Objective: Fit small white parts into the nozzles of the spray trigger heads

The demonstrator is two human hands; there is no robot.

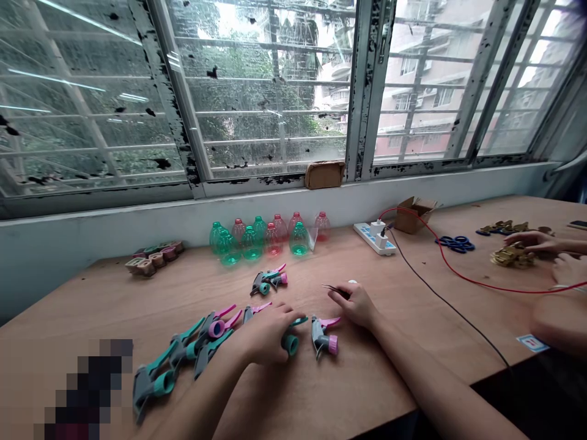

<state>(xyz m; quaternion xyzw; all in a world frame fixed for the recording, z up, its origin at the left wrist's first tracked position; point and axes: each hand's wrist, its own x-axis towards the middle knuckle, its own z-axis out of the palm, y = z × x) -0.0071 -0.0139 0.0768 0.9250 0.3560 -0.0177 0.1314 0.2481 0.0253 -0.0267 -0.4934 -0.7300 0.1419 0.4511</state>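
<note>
The left forearm and right forearm are bare along all that shows, smooth in outline, broader at the near end and narrower toward the wrist. The left hand and right hand are bare too, with slim fingers.

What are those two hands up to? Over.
Left hand on teal-nozzled spray head. Right hand holds tweezers. Pink-nozzled spray head lies between hands.

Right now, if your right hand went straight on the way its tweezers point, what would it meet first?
Probably the pink-capped spray head beyond the tips of the tweezers, though depth is hard to judge here.
</note>
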